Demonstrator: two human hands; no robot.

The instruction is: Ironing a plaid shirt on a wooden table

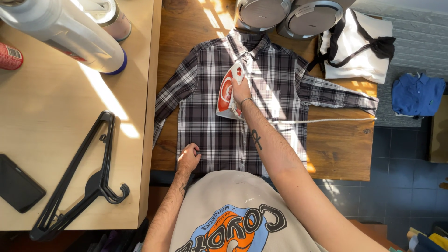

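— What were the hands doing when you looked over?

— The right hand (pixel 240 89) was wrapped around the handle of a red and white iron (pixel 228 92), which sat flat on the chest of a grey plaid shirt (pixel 261 93). The shirt lay face up, buttoned, on a dark wooden table (pixel 340 149), collar away from the person and both sleeves spread out.

— And the left hand?

— The left hand (pixel 188 158) pinched the shirt's lower hem at the near edge of the table, fingers curled onto the cloth.

— Was the iron's cord in the way?

— A white cord (pixel 322 121) ran from the iron across the shirt to the right, over the sleeve there.

— Anything else around?

— A black hanger (pixel 79 182) and a dark phone (pixel 17 183) lay on the lighter table (pixel 56 121) to the left, beside a big white bottle (pixel 65 32). A folded white garment (pixel 361 46) sat at the far right corner, and a blue shirt (pixel 416 94) lay beyond it.
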